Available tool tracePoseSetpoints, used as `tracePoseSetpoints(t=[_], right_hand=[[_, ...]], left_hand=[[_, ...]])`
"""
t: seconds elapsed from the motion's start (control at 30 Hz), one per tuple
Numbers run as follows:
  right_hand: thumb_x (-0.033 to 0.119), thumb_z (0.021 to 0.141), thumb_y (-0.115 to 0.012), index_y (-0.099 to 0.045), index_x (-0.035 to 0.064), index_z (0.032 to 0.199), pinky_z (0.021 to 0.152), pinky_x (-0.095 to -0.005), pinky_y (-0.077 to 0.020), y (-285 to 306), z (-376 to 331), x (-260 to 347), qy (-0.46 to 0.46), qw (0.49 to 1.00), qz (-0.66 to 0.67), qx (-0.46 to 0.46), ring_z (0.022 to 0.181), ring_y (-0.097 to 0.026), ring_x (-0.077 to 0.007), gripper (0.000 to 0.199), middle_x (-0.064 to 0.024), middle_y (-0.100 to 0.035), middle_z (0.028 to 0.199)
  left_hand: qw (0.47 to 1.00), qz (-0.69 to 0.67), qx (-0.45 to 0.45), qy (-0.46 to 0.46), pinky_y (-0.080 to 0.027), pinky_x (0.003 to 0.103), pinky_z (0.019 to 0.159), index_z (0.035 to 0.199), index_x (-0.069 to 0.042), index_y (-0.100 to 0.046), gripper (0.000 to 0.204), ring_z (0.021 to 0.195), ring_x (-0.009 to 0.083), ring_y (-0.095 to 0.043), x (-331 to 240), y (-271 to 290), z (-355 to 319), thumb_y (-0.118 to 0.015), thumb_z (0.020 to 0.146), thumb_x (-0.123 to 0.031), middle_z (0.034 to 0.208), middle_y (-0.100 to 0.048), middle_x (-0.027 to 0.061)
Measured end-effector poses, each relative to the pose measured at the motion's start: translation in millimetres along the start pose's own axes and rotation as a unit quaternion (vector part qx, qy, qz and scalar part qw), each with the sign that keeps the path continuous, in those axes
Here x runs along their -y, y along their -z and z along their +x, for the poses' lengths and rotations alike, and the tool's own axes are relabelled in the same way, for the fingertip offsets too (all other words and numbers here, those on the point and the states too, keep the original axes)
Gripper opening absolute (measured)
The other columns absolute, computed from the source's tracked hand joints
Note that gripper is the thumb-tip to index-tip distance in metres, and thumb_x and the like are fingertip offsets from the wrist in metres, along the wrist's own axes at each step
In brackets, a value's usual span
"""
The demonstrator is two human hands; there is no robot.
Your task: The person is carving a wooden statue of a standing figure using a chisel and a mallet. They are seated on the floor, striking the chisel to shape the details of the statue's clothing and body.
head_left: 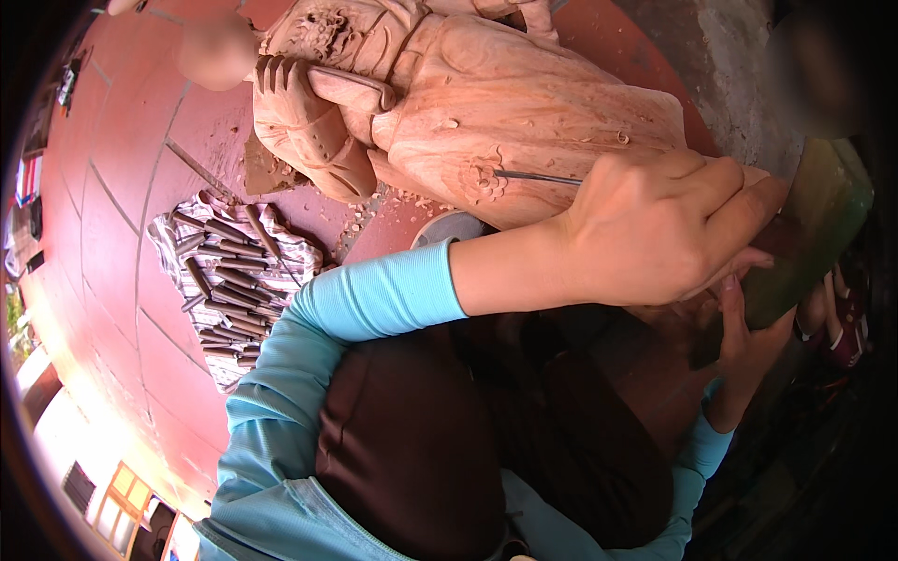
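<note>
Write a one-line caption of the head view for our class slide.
Left hand holding a chisel to a carved figure, with tools on a striped cloth.

Red floor (131,154), striped cloth (304,249)

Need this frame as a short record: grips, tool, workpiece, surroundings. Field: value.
left grip: closed around a thin metal tool
tool tip: at a rosette relief; contact unclear
right grip: beside a green block-like object; hold unclear
workpiece: wooden carving of a robed, bearded figure, lying with its head toward picture left
left side: brown-handled tools on a striped cloth
floor: reddish, with wood chips near the carving
sleeves: turquoise
</note>
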State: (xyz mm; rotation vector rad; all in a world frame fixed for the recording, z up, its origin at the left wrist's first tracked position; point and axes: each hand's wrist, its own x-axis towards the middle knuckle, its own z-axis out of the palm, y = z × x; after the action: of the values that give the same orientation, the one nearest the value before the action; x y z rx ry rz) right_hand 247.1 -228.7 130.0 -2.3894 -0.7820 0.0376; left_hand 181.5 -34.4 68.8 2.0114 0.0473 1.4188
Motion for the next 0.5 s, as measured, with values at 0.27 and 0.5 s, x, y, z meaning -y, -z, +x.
tracePoseSetpoints(t=[0.27,0.5], right_hand=[[0.009,0.082,-0.071,-0.052,-0.0057,0.116,0.086,-0.0304,-0.0429,-3,-26,-14,-0.046,0.997,0.048,0.027,0.094,-0.056,-0.0176,0.042,-0.0114,-0.058,0.102],[0.005,0.084,-0.068,-0.049,-0.0059,0.115,0.068,-0.0234,-0.0467,-3,-34,-19,-0.084,0.992,0.097,0.014,0.078,-0.057,-0.0126,0.038,-0.0100,-0.060,0.096]], left_hand=[[0.995,-0.027,0.099,-0.009,-0.038,0.029,0.036,0.090,-0.009,-0.065,0.043,0.048,0.0149,-0.055,9,0,-13,-0.067,0.077,-0.050,0.066,-0.054,0.0006],[0.993,-0.053,0.109,-0.007,-0.037,0.029,0.036,0.089,-0.009,-0.064,0.043,0.046,0.0152,-0.053,7,1,-14,-0.067,0.077,-0.050,0.063,-0.053,-0.0003]])
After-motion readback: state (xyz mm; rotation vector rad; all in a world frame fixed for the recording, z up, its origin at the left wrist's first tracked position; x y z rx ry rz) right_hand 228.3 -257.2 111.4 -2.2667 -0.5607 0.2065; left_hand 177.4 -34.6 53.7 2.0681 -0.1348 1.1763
